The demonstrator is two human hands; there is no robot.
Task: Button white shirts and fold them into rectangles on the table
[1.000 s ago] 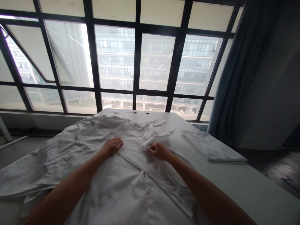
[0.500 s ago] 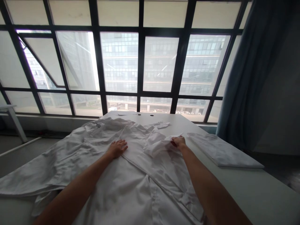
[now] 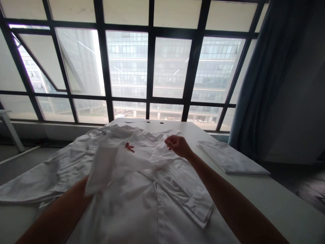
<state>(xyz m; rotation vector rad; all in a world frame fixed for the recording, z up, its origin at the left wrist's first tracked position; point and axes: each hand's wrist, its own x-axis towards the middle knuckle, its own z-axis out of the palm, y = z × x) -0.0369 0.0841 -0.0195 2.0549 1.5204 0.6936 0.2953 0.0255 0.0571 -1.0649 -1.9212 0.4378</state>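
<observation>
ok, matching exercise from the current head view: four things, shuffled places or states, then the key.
Things:
1. right hand
2. left fingertips
3. folded pale cloth
4. dark blue curtain

Places or states:
A. lying on the white table, right of the white shirt
B. hanging at the far right of the view
C. showing just past a lifted fold of the shirt
D. open and empty, above the shirt

Pairs: 1-D, 2-C, 3-A, 4-B

shirt (image 3: 142, 200) spread on table (image 3: 266, 189), overhanging its left edge; right hand (image 3: 179, 146) above the shirt at 1 o'clock; folded cloth (image 3: 231, 158) on the table at 3 o'clock from the shirt; window (image 3: 149, 67) behind the table at 12 o'clock; curtain (image 3: 256, 91) at 2 o'clock.
</observation>
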